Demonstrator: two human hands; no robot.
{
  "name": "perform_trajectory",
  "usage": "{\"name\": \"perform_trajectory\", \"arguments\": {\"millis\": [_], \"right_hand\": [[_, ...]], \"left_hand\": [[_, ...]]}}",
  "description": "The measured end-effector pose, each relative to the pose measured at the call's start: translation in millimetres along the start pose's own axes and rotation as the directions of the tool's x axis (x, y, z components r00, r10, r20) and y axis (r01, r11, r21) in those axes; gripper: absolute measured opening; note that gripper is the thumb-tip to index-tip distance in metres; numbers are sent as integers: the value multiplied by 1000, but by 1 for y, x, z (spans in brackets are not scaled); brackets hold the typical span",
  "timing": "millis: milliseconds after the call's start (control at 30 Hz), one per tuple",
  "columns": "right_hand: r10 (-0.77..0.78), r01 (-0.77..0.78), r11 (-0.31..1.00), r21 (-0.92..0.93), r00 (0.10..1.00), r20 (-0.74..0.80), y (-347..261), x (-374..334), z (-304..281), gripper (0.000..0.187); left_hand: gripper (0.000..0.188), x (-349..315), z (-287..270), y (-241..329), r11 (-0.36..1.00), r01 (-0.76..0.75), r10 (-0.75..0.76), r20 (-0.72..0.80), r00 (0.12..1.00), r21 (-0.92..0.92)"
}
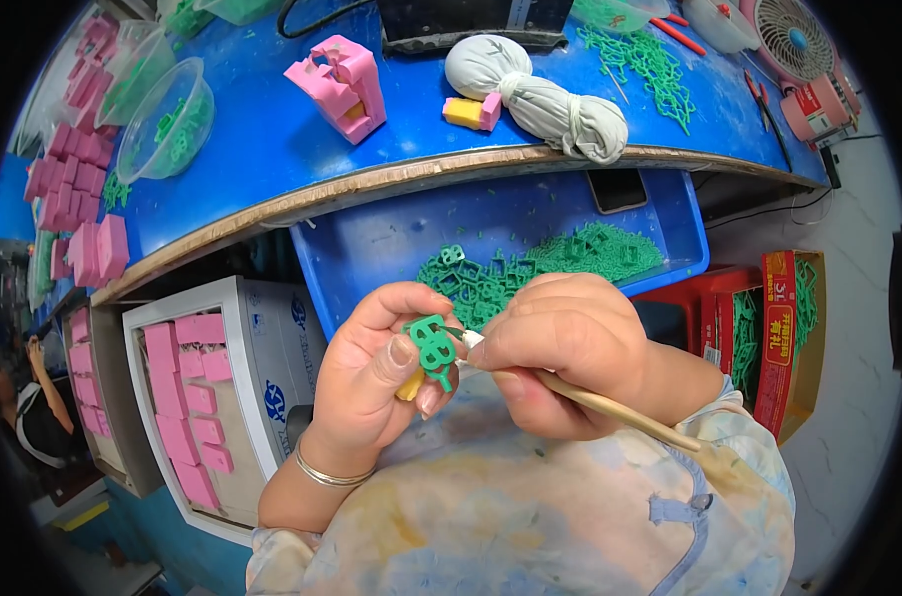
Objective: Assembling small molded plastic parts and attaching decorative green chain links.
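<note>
My left hand (356, 382) is closed around a small green openwork piece (432, 345), pinched between thumb and fingers. A bit of yellow (409, 385) shows below my left thumb; what it belongs to is hidden. My right hand (570, 338) grips a slim tool with a wooden handle (620, 405). White wrapping (472, 339) surrounds the tool near its tip, and the thin tip meets the upper right edge of the green piece. Both hands are above the near side of a blue tray (322, 273) that holds many similar green pieces (481, 283) and green crumbs (610, 248).
A blue workbench (242, 169) with a wooden edge runs behind the tray. On it stand a pink block (340, 89), a tied cloth bundle (540, 99) and clear bowls (168, 119). A white-framed box of pink blocks (188, 397) is left; a red box (778, 348) is right.
</note>
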State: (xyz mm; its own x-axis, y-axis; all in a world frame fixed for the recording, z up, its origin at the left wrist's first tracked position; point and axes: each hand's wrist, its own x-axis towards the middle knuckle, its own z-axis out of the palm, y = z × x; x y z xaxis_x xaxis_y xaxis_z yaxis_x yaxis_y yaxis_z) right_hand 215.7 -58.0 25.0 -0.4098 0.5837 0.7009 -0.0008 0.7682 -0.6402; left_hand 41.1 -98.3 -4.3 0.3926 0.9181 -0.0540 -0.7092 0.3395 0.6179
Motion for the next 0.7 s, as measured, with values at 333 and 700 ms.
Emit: {"name": "perform_trajectory", "arguments": {"millis": [333,700], "right_hand": [[58,-55,987,149,998,-14,2,0,4,17],[191,-204,954,217,978,80,-1,2,-3,11]], "left_hand": [[34,0,-1,0,1000,2,-3,8,1000,8],[36,0,-2,-1,1000,21,-21,7,1000,23]]}}
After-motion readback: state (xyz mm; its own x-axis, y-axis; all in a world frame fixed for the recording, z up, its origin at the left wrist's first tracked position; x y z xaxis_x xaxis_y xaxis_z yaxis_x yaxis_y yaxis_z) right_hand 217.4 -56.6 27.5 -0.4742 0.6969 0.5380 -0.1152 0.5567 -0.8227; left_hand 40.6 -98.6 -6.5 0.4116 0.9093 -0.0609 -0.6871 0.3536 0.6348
